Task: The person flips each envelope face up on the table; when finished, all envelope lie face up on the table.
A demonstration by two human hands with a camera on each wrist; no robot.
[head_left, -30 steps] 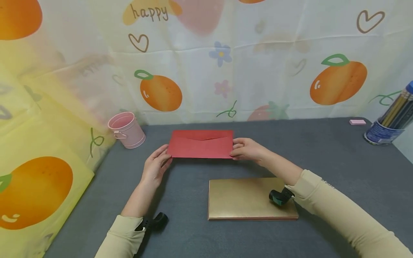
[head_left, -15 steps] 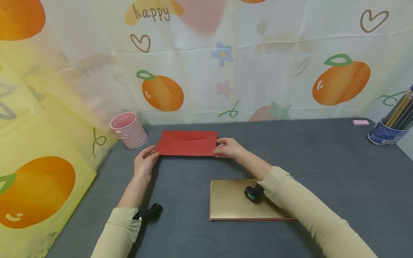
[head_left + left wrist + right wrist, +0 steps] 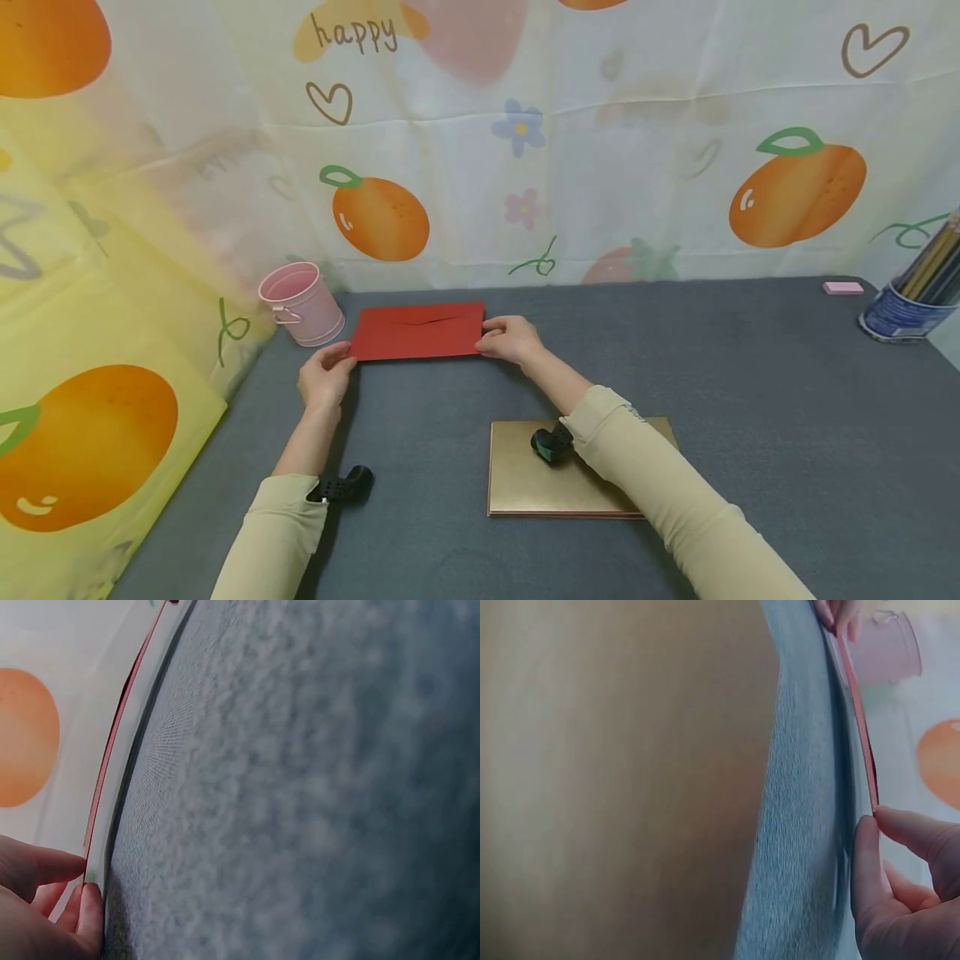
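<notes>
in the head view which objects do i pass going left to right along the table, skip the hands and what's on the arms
pink bucket → red envelope → gold stack → small pink block → blue pencil holder

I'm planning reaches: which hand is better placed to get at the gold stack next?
Probably the right hand: its sleeve crosses over the gold stack, while the left hand lies farther off, near the pink bucket. Both pinch the red envelope, so either grip would loosen first.
</notes>
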